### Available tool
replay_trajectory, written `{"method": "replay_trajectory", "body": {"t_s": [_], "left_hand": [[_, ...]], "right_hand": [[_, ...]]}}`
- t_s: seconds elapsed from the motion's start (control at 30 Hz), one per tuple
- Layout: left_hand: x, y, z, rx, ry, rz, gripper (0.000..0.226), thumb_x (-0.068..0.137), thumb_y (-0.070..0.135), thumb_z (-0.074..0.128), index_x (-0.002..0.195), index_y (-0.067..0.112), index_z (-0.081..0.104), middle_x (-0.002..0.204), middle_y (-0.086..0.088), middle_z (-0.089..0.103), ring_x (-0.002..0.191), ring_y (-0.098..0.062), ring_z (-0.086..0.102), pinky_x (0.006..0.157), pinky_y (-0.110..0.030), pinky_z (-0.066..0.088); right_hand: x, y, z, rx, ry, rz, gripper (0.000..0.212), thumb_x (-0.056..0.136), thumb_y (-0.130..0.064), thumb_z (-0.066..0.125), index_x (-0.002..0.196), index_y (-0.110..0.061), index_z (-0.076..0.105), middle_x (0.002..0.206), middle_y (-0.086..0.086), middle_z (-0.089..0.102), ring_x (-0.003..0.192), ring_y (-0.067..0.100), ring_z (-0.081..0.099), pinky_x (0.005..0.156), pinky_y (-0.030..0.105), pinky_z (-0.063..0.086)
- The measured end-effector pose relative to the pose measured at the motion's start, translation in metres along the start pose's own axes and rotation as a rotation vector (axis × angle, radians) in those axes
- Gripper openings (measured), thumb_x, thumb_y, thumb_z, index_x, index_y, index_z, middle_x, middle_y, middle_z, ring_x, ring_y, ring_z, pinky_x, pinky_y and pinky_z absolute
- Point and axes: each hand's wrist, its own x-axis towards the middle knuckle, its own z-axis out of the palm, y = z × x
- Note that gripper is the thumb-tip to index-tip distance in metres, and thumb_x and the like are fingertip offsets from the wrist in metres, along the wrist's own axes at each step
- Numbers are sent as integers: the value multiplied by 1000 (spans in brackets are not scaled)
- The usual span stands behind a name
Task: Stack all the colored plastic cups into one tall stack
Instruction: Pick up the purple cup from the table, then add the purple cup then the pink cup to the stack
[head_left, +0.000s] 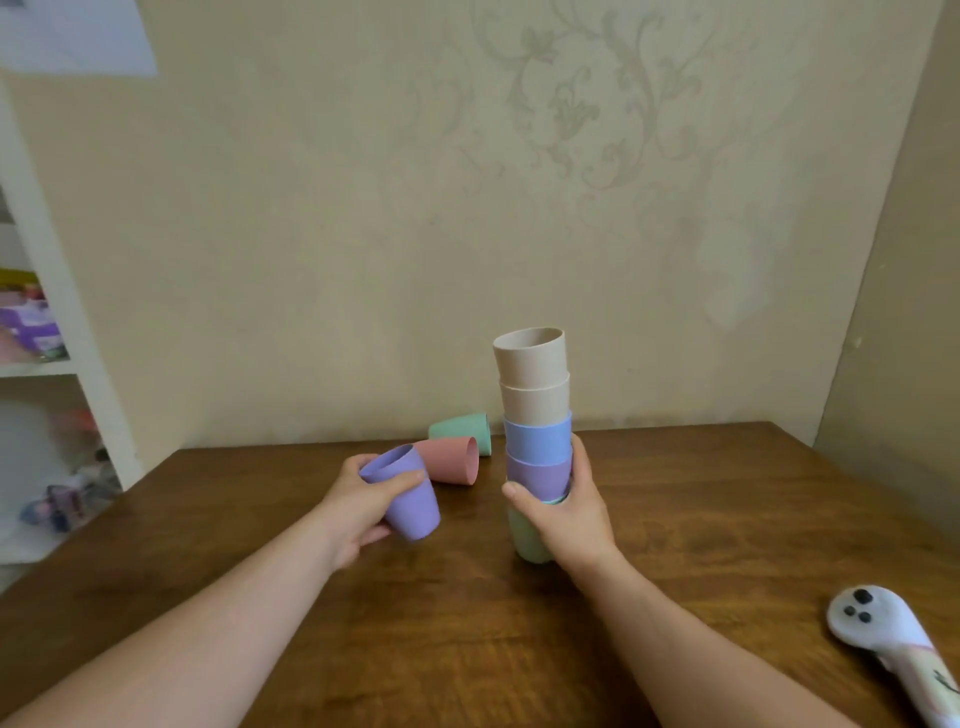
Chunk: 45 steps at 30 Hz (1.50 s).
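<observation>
Wooden table (675, 519) spreads under both my arms, brown and grainy, running up to a beige wall. From my head view, my right hand (563, 512) is wrapped around the lower part of the stack (537, 441), which stands upright near the table's middle: pale green at the bottom, then purple, blue and two beige cups on top. My left hand (358, 501) grips a loose purple cup (405, 493), tilted, just left of the stack. Behind it a pink cup (452, 460) and a green cup (462, 430) lie on their sides, touching. A white sock-like toy (893, 644) lies at the table's right edge.
</observation>
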Motion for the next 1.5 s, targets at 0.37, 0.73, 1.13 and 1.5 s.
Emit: {"method": "replay_trajectory", "body": {"t_s": [0.37,0.73,1.13,1.5], "left_hand": [[-78,171,30,-652,-12,466,43,104,37,69,138,15,53,129,-8,68,115,-28,75,95,-43,64],[-86,160,77,163,-32,621,79,77,23,95,145,28,56,133,4,67,113,-16,69,86,-30,58],[-65,106,54,217,-260,619,78,79,53,89,142,60,43,139,15,64,129,-9,62,100,-29,54],[-37,-13,-30,174,-127,437,74,64,26,97,131,13,70,120,-3,82,111,-21,79,90,-35,62]], "right_hand": [[-15,-19,25,-31,-77,45,81,71,-54,90,131,-63,37,124,-21,67,116,12,67,102,42,59],[-15,-26,26,2,-201,49,86,72,-48,94,141,-50,43,129,-19,66,120,10,67,106,45,59],[-17,-26,30,57,-202,37,86,78,-43,94,146,-51,41,135,-19,63,125,10,64,108,43,57],[-29,-26,81,156,-329,59,53,79,-25,62,129,-40,69,137,8,65,124,21,66,107,37,52]]}}
